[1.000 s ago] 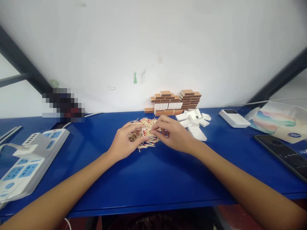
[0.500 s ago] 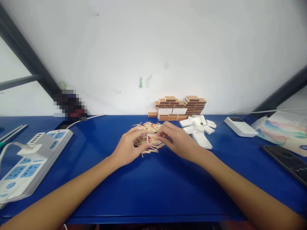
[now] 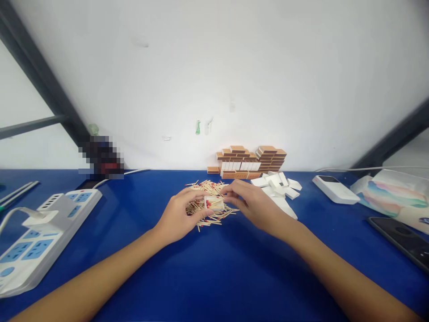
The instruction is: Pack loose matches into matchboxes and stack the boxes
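bright, even light | soft shadows | edges bowed | slight blur

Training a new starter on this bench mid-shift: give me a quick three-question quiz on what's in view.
1. True or false: the small white tray held between the left hand and right hand has matches in it.
2. What lies directly under the tray? A) phone B) loose pile of matches C) power strip
3. Where are the brown matchboxes stacked?

Key: 1 true; 2 B; 3 against the wall, behind the white trays.
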Motion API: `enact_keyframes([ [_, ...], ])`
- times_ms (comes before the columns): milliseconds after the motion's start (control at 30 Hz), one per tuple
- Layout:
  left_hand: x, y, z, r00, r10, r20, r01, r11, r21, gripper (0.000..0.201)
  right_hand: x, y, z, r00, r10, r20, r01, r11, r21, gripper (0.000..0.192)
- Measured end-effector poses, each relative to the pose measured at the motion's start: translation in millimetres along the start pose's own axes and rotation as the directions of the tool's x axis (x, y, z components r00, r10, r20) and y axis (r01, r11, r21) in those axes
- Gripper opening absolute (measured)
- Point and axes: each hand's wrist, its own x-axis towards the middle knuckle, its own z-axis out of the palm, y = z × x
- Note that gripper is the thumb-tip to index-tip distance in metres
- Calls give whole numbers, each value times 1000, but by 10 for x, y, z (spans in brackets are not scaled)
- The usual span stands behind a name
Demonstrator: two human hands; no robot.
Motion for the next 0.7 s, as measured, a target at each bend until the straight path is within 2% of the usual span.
enact_keyframes([
  [133,-5,11,2,1000,-18,10,18,1000,-26,37,-8,7,33,998,3,-57,-6,999,-52,12],
  [233,-3,46,13,999,-7,38,8,1000,-26,36,-18,-44,72,997,-22,-69,21,1000,-23,12],
  [400,-6,81,14,999,-2,44,3,1000,-12,37,-30,-93,85,996,-91,-1,91,996,-16,21],
  [700,-32,55,18,996,74,59,-76,997,28,37,-41,-160,73,996,-25,88,23,999,25,12],
])
